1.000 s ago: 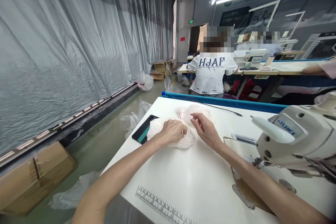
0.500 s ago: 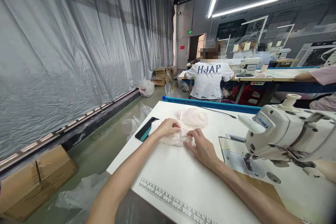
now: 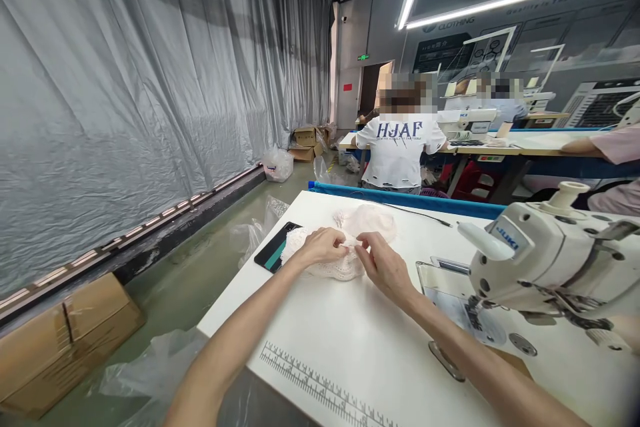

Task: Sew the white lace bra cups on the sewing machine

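We have our 2 hands close together over the pale lace cloth (image 3: 336,271), which lies on the table (image 3: 300,320) left of the sewing machine (image 3: 530,257). Our left hand (image 3: 327,245) is curled, thumb and fingertips pinching the cloth near its upper edge. Our right hand (image 3: 383,263) is half closed, thumb and index finger drawn near each other at the same edge; we cannot tell whether they grip it.

The cloth is soft and crumpled, its lower border rounded and dotted with small openwork holes. Just beyond it we see a 2nd pale piece (image 3: 374,221), smoother and rounded. The cloth's left end reaches a flat dark device (image 3: 274,250) with a green band, set along the table's left edge.

The tabletop is smooth and white, with a black ruler scale (image 3: 315,380) near its front edge and a stretch of white surface between scale and cloth. A thin black cable (image 3: 425,213) crosses the far side, near the blue strip (image 3: 410,200) bordering that edge. To the right, the machine's metal plate (image 3: 460,307) stands apart from our right fingers, beyond our wrist.
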`<state>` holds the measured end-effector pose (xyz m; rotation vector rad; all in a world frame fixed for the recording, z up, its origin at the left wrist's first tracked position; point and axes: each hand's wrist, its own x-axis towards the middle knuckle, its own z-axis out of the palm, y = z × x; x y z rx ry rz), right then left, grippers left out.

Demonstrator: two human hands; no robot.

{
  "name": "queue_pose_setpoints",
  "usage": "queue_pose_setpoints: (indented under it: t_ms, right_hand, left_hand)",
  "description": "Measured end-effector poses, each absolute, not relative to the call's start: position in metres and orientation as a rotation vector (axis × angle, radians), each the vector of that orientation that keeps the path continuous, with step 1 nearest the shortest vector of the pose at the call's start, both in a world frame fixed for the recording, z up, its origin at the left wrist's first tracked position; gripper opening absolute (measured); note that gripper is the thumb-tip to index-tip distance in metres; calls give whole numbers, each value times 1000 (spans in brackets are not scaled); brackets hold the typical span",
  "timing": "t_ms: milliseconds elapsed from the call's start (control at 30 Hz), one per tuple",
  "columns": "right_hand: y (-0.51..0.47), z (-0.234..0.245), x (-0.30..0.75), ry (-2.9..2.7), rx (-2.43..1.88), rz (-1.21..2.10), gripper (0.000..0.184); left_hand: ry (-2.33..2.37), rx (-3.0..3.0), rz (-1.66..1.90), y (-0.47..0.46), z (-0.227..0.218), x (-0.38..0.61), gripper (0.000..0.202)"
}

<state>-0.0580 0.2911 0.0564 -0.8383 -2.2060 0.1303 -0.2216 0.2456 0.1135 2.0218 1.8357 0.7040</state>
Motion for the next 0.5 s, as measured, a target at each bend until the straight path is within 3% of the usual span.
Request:
queue_pose_setpoints:
  t_ms: [167,333,500]
  right_hand:
    - [279,52,-59,-2170,-818,140,27]
    - [284,60,-69,-2058,-880,181,20]
    - [270,89,-52,-1918,-821,314,19]
  left_hand:
    - [1727,1948,816,251,112,-234,29]
    - [1668,1794,999,252,108,-234,35]
    - [1670,1478,1488,239,126,-229,31]
